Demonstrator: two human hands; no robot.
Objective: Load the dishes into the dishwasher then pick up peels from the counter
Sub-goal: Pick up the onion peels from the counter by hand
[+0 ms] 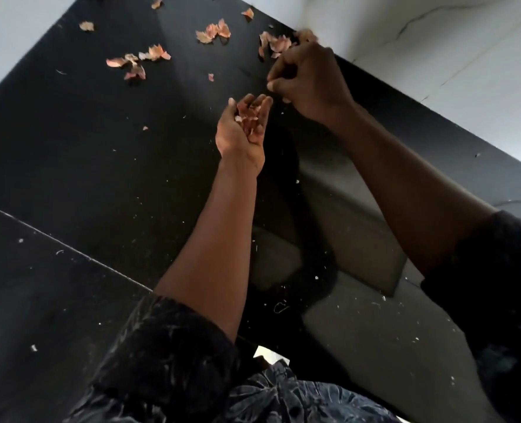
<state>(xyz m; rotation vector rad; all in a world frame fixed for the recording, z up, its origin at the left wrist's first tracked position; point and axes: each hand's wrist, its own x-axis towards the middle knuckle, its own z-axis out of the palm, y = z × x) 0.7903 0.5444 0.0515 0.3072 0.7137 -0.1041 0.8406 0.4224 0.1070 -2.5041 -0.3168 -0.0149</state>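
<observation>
Pinkish onion-like peels lie scattered over the far part of the black counter [100, 141]: one cluster [137, 61] at the left, another [213, 33] in the middle, a third [273, 42] near the wall. My left hand [244, 126] is cupped palm up above the counter and holds several peel pieces [248, 116]. My right hand [309, 77] hovers just right of it, fingers curled, with peel showing at its far side by the third cluster.
A white marbled wall [436, 41] bounds the counter at the right. A seam [70, 248] crosses the counter at the lower left. Small white crumbs [317, 277] speckle the near surface.
</observation>
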